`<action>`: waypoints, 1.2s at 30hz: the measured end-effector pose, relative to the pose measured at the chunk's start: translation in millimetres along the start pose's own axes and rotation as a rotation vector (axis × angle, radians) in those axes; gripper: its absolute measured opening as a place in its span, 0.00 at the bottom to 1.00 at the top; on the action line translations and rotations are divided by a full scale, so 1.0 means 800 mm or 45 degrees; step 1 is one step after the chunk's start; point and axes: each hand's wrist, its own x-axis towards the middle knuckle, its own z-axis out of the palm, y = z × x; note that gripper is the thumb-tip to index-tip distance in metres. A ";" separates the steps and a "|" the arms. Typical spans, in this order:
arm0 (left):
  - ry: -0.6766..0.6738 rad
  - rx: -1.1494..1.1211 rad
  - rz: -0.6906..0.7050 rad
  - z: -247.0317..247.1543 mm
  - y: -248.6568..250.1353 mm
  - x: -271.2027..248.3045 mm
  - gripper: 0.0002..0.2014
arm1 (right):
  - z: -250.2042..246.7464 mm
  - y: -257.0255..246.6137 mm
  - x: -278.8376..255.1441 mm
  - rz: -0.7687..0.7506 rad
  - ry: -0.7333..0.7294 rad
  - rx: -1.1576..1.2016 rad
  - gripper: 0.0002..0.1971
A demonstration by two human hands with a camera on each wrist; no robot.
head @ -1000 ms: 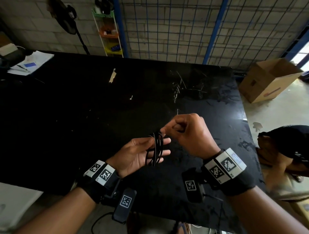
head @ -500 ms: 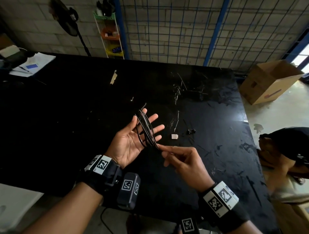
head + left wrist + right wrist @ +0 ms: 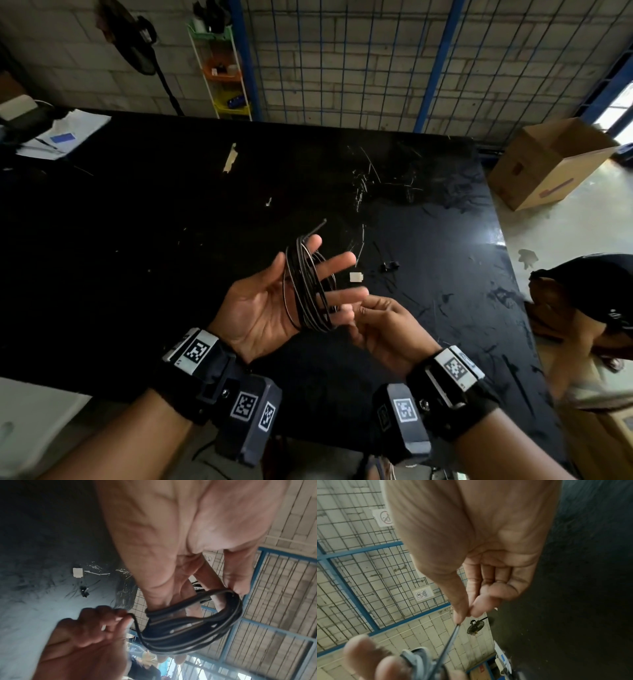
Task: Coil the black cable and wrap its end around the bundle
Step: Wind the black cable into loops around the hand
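Observation:
The black cable (image 3: 306,291) is wound in several loops round the straight, spread fingers of my left hand (image 3: 260,306), held palm up above the black table (image 3: 171,240). In the left wrist view the thumb presses the coil (image 3: 188,635) against the index finger. My right hand (image 3: 354,311) sits just right of the coil, at the left fingertips. Its thumb and index finger (image 3: 465,613) pinch the free strand (image 3: 450,639), which runs taut back to the bundle. A short cable tip sticks out past the left index finger.
A small white block (image 3: 356,277) and a small black clip (image 3: 389,265) lie on the table beyond my hands. Papers (image 3: 65,135) sit at the far left corner. An open cardboard box (image 3: 551,161) and a crouching person (image 3: 589,294) are on the floor to the right.
My right hand has swung from above the coil down to its near right side, still pinching the strand. The left hand has turned palm up with its fingers straightened.

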 end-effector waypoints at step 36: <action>0.052 0.231 -0.055 -0.012 -0.013 -0.016 0.24 | 0.021 -0.027 -0.045 -0.644 0.025 -0.310 0.08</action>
